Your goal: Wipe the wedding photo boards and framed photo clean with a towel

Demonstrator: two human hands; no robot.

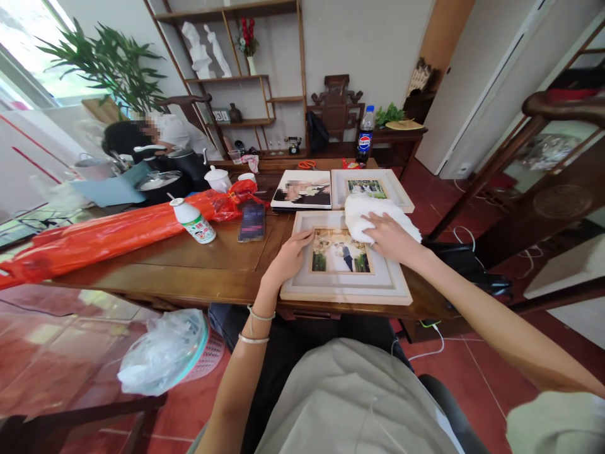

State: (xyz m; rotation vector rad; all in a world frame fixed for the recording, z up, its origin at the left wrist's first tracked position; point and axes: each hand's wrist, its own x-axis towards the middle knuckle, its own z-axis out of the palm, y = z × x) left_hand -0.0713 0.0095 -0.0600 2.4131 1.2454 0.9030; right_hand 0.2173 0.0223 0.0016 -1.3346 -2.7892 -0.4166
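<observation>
A picture frame (pixel 302 291) with a light wooden border and a wide white mat lies flat at the table's front edge. Inside it is a photo of a couple in wedding clothes. My left hand (pixel 289 253) rests across the frame's left side, fingers stretched over the mat. In my right hand (pixel 388 234) is a bunched white cloth (pixel 366 211), pressed onto the frame's upper right corner. Behind lies a second picture frame (pixel 401 198), partly covered by the cloth. Beside that one is a photo album (pixel 283 189) with a picture on its cover.
A phone (pixel 252 222), a white bottle (pixel 193 221) and a long red plastic-wrapped bundle (pixel 127 230) lie or stand left on the table. A cola bottle (pixel 364 135) stands at the back. A lined basket (pixel 208 350) is on the floor. Another person (pixel 179 133) is at the far left.
</observation>
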